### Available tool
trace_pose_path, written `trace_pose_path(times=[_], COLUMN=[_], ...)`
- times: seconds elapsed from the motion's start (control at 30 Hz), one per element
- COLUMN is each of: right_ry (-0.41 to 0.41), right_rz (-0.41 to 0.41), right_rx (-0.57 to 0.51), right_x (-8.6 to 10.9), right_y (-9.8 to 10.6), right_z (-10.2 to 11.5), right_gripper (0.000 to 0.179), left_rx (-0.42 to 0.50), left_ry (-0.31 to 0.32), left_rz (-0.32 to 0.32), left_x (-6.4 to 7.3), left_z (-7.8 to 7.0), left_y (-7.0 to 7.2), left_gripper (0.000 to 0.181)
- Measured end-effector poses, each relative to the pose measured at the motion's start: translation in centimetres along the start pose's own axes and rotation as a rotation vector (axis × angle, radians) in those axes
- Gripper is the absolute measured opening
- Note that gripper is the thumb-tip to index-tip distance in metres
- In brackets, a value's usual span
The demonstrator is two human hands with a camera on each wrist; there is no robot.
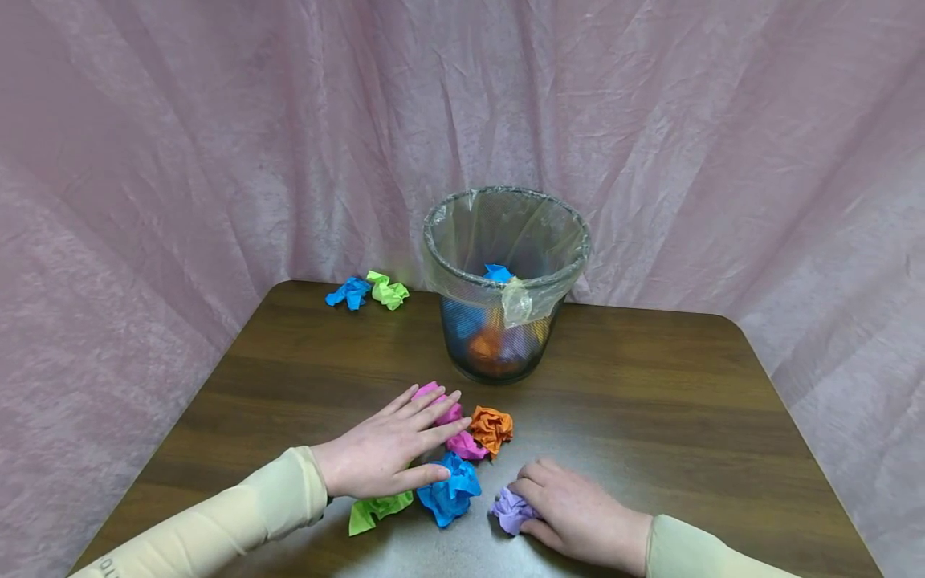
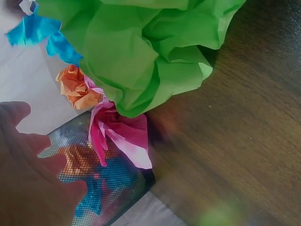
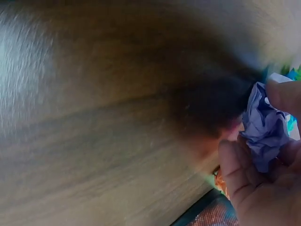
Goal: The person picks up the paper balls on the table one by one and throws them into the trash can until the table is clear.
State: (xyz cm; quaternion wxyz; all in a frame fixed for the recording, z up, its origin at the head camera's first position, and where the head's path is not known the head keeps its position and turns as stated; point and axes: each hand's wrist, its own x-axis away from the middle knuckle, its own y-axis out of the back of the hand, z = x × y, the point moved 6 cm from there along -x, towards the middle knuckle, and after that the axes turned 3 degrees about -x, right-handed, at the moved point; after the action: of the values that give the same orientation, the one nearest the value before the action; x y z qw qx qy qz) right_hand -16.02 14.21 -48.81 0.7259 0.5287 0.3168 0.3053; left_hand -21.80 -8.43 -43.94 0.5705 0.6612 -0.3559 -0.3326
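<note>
My left hand (image 1: 393,445), fingers spread and straight, is over a group of crumpled papers. Beneath its fingertips is a pink paper (image 1: 466,444), and its thumb lies over a blue paper ball (image 1: 450,494). A green paper (image 1: 379,511) sits by the left wrist and fills much of the left wrist view. Just right of the pink piece is an orange paper ball (image 1: 491,429). My right hand (image 1: 578,514) holds a purple paper ball (image 1: 511,510) between thumb and fingers, low at the table; the right wrist view shows the purple paper (image 3: 264,127) in its grasp.
A mesh wastebasket (image 1: 451,321) with a clear liner stands at the back middle, crumpled papers inside. Another blue paper (image 1: 350,294) and a light green paper (image 1: 389,291) lie at the table's back left edge. Pink curtains (image 1: 361,144) hang behind the wooden table (image 1: 650,401).
</note>
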Motion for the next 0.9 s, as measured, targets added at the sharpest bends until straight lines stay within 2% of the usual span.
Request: trace_pose_path(times=[0.1, 0.2, 0.37, 0.6, 0.7, 0.9], right_ry=[-0.021, -0.01, 0.036, 0.07, 0.071, 0.086], right_rz=[0.035, 0.04, 0.028, 0.03, 0.02, -0.038], right_rx=[-0.054, -0.078, -0.095, -0.081, -0.078, -0.087], right_x=[-0.1, -0.2, -0.2, -0.2, -0.2, 0.2], right_y=[-0.1, -0.1, -0.1, -0.1, 0.0, 0.5], right_z=[0.1, 0.2, 0.6, 1.0, 1.1, 0.8], right_gripper=[0.044, 0.047, 0.036, 0.031, 0.031, 0.041], left_rx=[0.018, 0.037, 0.047, 0.034, 0.024, 0.03], left_ry=[0.0, 0.007, -0.002, -0.033, -0.039, -0.04], left_rz=[0.009, 0.028, 0.03, 0.01, 0.009, 0.018], left_x=[-0.1, -0.1, -0.3, -0.4, -0.6, -0.8], left_z=[0.0, 0.0, -0.1, -0.5, -0.6, -0.9], left_y=[0.0, -0.1, -0.2, -0.2, -0.1, 0.0], left_gripper=[0.071, 0.071, 0.071, 0.069, 0.069, 0.068])
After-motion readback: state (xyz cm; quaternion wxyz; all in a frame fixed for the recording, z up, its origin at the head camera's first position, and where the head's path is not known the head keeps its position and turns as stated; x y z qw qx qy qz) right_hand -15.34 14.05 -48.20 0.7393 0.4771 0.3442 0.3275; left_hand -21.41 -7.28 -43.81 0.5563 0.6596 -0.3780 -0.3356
